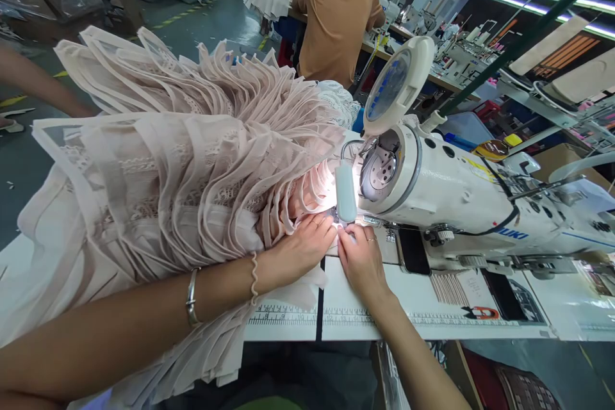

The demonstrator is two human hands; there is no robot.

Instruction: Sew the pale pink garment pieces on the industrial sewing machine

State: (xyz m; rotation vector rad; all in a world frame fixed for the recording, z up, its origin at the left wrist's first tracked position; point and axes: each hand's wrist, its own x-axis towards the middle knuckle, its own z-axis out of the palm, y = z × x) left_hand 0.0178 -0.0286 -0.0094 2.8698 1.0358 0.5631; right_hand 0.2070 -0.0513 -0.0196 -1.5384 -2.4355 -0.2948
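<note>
A large heap of pale pink pleated fabric (182, 141) with lace strips lies over the left half of the white sewing table (355, 317). My left hand (300, 246) lies flat on the fabric's edge, fingers spread, close to the needle area. My right hand (360, 256) rests beside it, fingertips pinching the fabric edge under the lit presser foot of the white sewing machine (461, 198). A small lamp (344, 192) glares over the needle. The wrist of my left arm carries a silver bangle and a bead bracelet.
A person in a tan shirt (336, 13) sits with their back to me at another sewing station ahead. Another person's bare arm (38, 86) reaches in at far left. A phone (413, 250) lies on the table by the machine. Plastic-wrapped bins stand at the back left.
</note>
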